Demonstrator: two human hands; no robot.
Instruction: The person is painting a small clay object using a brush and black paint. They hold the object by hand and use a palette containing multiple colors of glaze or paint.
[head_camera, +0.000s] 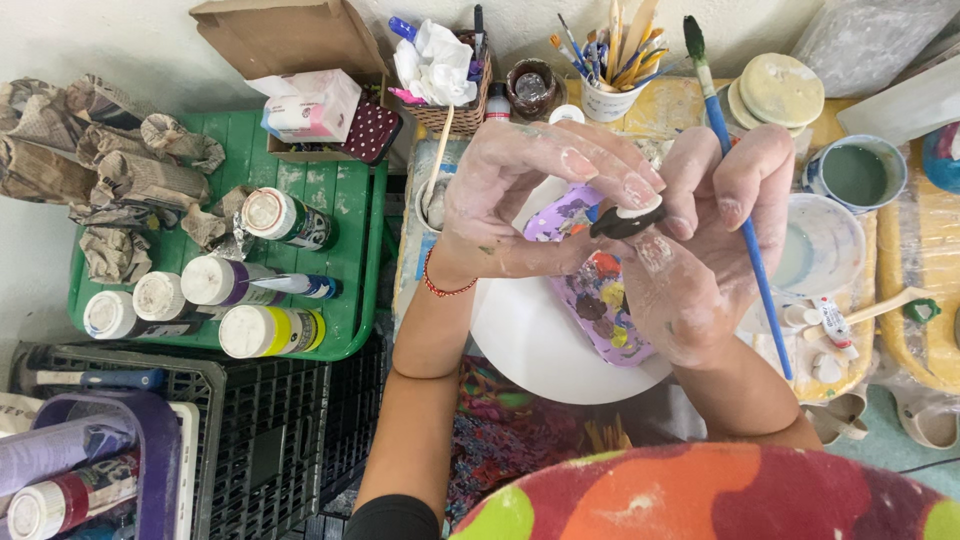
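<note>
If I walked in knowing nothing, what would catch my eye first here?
Probably the two paint-dusted hands at centre: the left hand and right hand pinch a small black-and-white piece between them, the right also holding a blue paintbrush. Below lies a purple palette on a white round board; left, paint bottles lie on a green tray.

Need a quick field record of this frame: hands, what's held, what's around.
left hand: fingers pinch a small black-and-white piece
right hand: touches the same piece; blue-handled paintbrush held between its fingers
hand state: both smeared with white
below hands: purple palette with mixed paint, on a round white disc
left side: green tray with paint bottles lying down
back: cup of brushes
</note>
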